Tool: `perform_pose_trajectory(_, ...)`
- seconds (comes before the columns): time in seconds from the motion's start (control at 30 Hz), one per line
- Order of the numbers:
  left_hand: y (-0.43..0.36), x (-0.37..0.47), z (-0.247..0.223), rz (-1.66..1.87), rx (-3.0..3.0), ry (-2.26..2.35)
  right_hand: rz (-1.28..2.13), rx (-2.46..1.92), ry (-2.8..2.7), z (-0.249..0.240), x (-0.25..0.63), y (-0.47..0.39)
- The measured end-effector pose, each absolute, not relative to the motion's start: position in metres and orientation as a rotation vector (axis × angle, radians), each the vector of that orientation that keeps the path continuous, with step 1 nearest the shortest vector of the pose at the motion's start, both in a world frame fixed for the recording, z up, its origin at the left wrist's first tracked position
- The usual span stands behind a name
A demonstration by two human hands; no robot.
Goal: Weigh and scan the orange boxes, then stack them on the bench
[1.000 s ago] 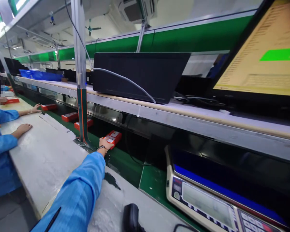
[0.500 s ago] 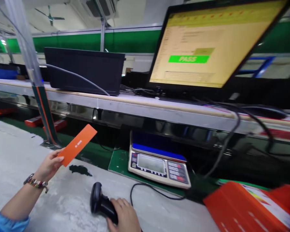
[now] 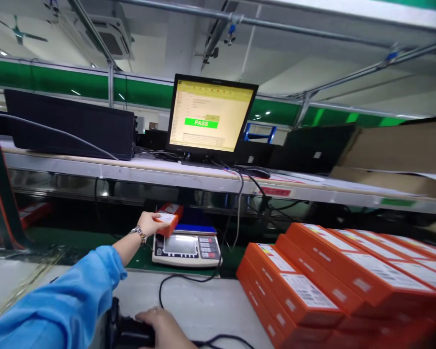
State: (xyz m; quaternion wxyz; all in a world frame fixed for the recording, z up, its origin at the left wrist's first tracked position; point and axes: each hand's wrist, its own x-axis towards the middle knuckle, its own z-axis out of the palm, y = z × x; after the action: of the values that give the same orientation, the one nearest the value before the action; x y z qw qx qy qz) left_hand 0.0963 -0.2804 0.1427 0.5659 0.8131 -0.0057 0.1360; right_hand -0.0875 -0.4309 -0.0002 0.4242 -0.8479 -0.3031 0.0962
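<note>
My left hand (image 3: pixel 149 225), in a blue sleeve with a bracelet at the wrist, grips a slim orange box (image 3: pixel 171 220) with a white label on top. The box is over the left part of the weighing scale (image 3: pixel 186 261); whether it touches the blue platform I cannot tell. At the bottom of the view my right hand (image 3: pixel 167 330) is closed round the grip of a black barcode scanner (image 3: pixel 132 332). The scanner is low over the grey worktop, partly hidden by my left sleeve and the frame's lower edge.
Stacked orange boxes (image 3: pixel 294 286) with barcode labels fill the right side. A black cable (image 3: pixel 174 277) curves across the worktop. Above, a shelf (image 3: pixel 160 170) carries a monitor (image 3: pixel 207 133) showing a green PASS bar, and a dark flat casing (image 3: pixel 69 126) to its left.
My left hand has carried the orange box rightward from the left of the worktop to the scale. The view has swung right, showing more stacked boxes. My right hand keeps the scanner.
</note>
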Motion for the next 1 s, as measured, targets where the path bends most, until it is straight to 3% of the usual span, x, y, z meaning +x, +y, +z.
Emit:
perform_pose_trajectory(0.2,-0.280,0.095,0.138,0.383,1.943,-0.129,0.012,-1.659,-0.557,-0.004,-0.075,-0.467)
perform_pose_trajectory(0.33,-0.233,0.054,0.103,0.378,1.911,-0.129,-0.124,-1.375,-0.524,0.040,-0.059,-0.486)
perform_pose_trajectory(0.5,-0.168,-0.001,0.032,0.338,1.936,-0.057,-0.063,-1.392,-0.369,0.129,-0.032,-0.499)
perform_pose_trajectory(0.63,-0.138,-0.018,0.007,0.264,1.895,0.039,0.067,-1.430,-0.109,0.179,-0.013,-0.489)
perform_pose_trajectory(1.0,-0.135,-0.010,-0.010,0.222,1.914,-0.033,0.079,-1.576,0.074,0.223,-0.006,-0.461)
